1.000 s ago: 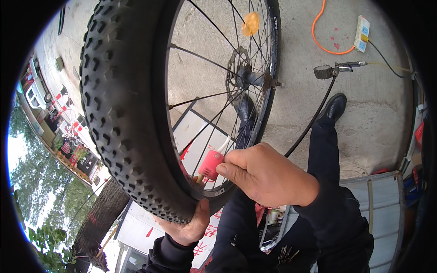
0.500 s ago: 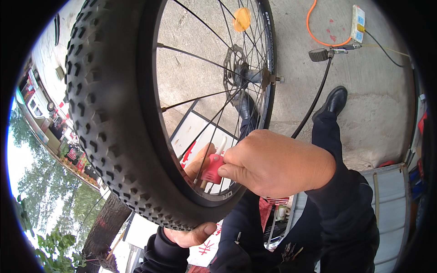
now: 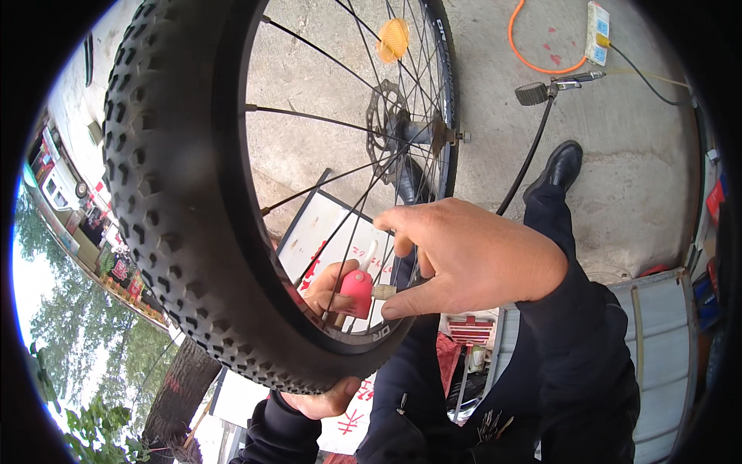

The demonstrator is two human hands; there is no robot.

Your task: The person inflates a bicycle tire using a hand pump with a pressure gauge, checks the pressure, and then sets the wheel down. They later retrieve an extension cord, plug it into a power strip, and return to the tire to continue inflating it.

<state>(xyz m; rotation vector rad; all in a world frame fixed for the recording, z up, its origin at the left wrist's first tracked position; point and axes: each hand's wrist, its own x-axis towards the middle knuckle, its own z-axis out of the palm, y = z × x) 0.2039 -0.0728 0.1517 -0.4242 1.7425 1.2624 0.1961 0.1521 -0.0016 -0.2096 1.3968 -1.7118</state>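
A bicycle wheel (image 3: 178,201) with a knobby black tyre stands tilted before me, its spokes and brake disc showing. My left hand (image 3: 328,398) grips the tyre and rim at the bottom, thumb on the tread and fingers curled round inside the rim. Beside those fingers, at the rim, sits a pink pump head (image 3: 355,294) with a white lever and a short pale metal fitting (image 3: 383,291). My right hand (image 3: 471,255) is open, thumb and fingers spread around that fitting. Whether the thumb touches it, I cannot tell.
A black hose (image 3: 533,155) runs from an inflator handle (image 3: 533,94) on the concrete to behind my right hand. Near it lie a power strip (image 3: 597,35) and an orange cable (image 3: 516,50). A white board (image 3: 309,224) stands behind the wheel; a metal-sided box (image 3: 657,340) is at right.
My right hand has opened from its closed hold at the pump head, uncovering the metal fitting. The wheel has shifted slightly left in view. My left hand keeps its hold.
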